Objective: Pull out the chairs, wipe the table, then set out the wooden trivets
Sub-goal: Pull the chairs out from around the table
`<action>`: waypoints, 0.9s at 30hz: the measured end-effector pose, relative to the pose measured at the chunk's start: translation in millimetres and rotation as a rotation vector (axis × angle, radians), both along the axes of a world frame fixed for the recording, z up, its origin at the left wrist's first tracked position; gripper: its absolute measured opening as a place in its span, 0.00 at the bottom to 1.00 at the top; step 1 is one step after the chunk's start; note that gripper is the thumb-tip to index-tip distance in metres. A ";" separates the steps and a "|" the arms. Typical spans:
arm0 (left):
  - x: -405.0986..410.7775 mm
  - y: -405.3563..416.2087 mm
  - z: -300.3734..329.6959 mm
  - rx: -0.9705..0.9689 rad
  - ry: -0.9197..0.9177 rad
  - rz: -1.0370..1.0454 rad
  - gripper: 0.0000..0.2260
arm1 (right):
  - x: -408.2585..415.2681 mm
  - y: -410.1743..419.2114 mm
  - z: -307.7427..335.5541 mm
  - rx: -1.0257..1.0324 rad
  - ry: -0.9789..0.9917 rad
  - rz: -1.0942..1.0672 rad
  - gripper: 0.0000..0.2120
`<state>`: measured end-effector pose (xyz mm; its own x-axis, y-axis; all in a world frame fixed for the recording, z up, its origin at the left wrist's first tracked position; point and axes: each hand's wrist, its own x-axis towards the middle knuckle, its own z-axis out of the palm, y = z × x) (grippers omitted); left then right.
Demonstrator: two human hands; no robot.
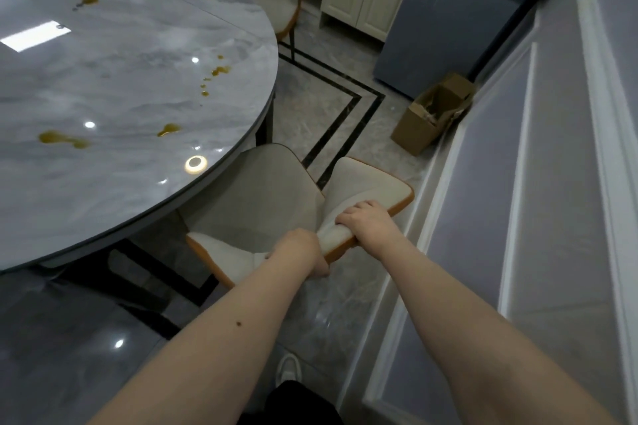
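The round marble table (121, 86), spotted with yellowish spills (64, 140), fills the 10 o'clock side, and the padded chair (262, 197) is parked at 6 o'clock of it, seat partly tucked under the edge. Its backrest (366, 190) top is gripped by the left hand (300, 252) and right hand (371, 222). Probably light but stiff, so best dragged by that firm rim, not the soft cushion.

Dim, cool indoor light. Beyond the left hand (298, 248), ceiling lamps glare as white spots on the glossy table (138, 86). Wide-angle bending curves the wall panels (538, 183) right of the right hand (371, 221); edges look soft.
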<state>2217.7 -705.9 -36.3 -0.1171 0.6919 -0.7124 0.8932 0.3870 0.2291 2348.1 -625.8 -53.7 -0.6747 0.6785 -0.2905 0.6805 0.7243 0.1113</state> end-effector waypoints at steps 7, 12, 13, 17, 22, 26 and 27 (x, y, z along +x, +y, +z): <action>4.6 -5.2 -8.8 0.071 0.043 -0.008 0.28 | 1.0 0.8 -2.2 0.021 -0.005 0.007 0.19; 11.1 -5.6 -6.6 0.152 0.103 0.005 0.23 | 3.7 5.3 -1.5 0.023 -0.042 0.044 0.18; 12.5 -5.8 -5.7 0.164 0.114 0.014 0.22 | 3.1 7.4 0.3 0.018 -0.052 0.059 0.18; 19.2 -0.6 -1.7 0.167 0.158 0.019 0.21 | 4.0 18.5 5.4 -0.030 -0.095 0.118 0.18; 24.9 15.0 -0.5 0.153 0.154 -0.001 0.19 | 7.3 40.5 1.4 0.002 -0.127 0.193 0.18; 22.9 24.8 -2.1 0.161 0.148 0.014 0.19 | 3.6 56.5 1.8 0.024 -0.180 0.250 0.19; 21.4 26.9 -1.9 0.160 0.148 0.010 0.19 | 1.1 58.9 2.6 0.023 -0.192 0.257 0.19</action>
